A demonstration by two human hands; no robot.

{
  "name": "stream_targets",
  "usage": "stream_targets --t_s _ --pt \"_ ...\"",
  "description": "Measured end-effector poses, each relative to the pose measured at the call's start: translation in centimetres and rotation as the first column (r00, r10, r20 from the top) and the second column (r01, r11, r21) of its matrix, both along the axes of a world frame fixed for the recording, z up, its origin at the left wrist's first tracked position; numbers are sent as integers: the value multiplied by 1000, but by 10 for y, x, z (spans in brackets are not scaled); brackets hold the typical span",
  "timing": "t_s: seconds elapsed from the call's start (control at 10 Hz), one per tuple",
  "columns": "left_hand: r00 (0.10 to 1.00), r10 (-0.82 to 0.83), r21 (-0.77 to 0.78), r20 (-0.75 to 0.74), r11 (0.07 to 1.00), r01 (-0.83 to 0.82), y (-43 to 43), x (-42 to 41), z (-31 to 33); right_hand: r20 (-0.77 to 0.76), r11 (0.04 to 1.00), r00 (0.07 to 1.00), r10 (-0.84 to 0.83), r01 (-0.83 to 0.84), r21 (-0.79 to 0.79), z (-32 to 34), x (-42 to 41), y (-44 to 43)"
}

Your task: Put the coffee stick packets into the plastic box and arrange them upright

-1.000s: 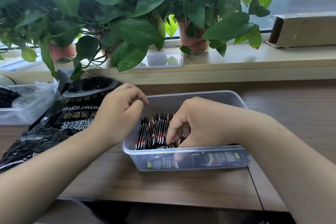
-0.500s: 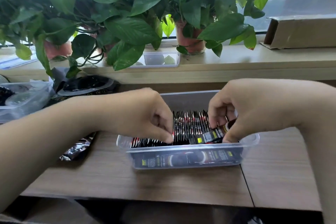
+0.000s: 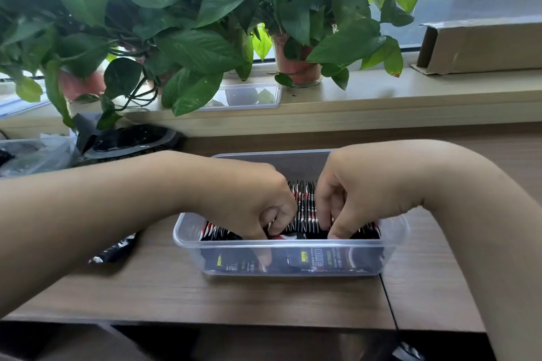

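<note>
While left hand (image 3: 252, 202), right hand (image 3: 360, 193) pinch upright packets (image 3: 305, 208) in plastic box (image 3: 393, 255), labels (image 3: 322, 258) blurred.

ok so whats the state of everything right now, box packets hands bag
plastic box, no lid on, sitting on the table, partly filled
coffee stick packets, upright in a row, a few flat against the near wall
left hand, fingers curled, gripping packets inside the box
right hand, fingers curled, gripping packets inside the box
coffee bag, lying on the table, top open
</note>
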State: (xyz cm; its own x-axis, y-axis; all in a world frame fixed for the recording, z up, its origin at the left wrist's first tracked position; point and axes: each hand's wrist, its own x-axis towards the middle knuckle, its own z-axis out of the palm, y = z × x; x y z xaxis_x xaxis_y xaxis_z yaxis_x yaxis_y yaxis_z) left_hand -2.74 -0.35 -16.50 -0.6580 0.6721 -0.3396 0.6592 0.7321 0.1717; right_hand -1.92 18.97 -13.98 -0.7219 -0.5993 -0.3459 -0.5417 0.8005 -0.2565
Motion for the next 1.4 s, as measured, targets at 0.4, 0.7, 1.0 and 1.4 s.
stream_targets --t_s 0.4,0.7,1.0,1.4 --pt "997 -12 -89 83 996 19 -15 0 9 -135 999 990 43 -44 -2 -11 5 -10" --pt "989 -27 37 -146 999 33 -26 13 12 -169 998 986 2 -14 -68 -12 4 -5" --pt "892 324 512 -314 849 -129 -63 23 -18 -225 873 956 -190 60 -483 -31 0 7" --pt "868 490 466 -80 788 -402 -36 39 -16 -316 799 900 -299 55 -598 -37 14 6"
